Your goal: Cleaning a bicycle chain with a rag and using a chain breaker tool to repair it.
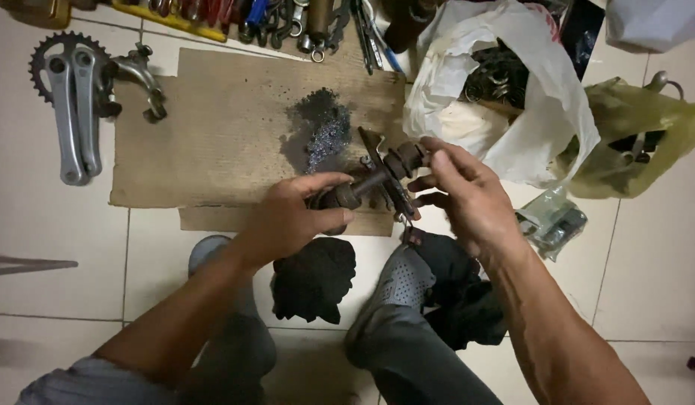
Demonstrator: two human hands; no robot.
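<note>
- Rusty metal is what the two hands hold: a dark, rusty bicycle part (377,178) with a thick rod, nuts on it and a thin flat arm sticking out, near the middle of the frame.
- The left hand (299,217) wraps around the lower left end of the part, fingers curled tight on it.
- The right hand (464,196) is at the upper right end, and its fingers (436,159) pinch the nut end of the part.
- The part is up in the air, over the near edge of a flat sheet of brown cardboard (212,142) that lies on the pale tiled floor (47,247).
- A pad of grey steel wool (323,127) lies on the cardboard, just above the hands.
- A silver bicycle crank with a toothed ring (68,97) lies in the upper left of the frame, and a silver brake arm (141,79) lies just beside it.
- A row of hand tools (287,22) runs along the top edge.
- A white plastic bag (512,97) with dark metal bits inside sits in the upper right, and a yellow-green plastic bag (633,135) is next to it on the right.
- A small clear bag (554,221) lies just right of the right hand.
- A black rag (314,277) lies on the floor between the person's grey shoes (400,281), low in the frame.
</note>
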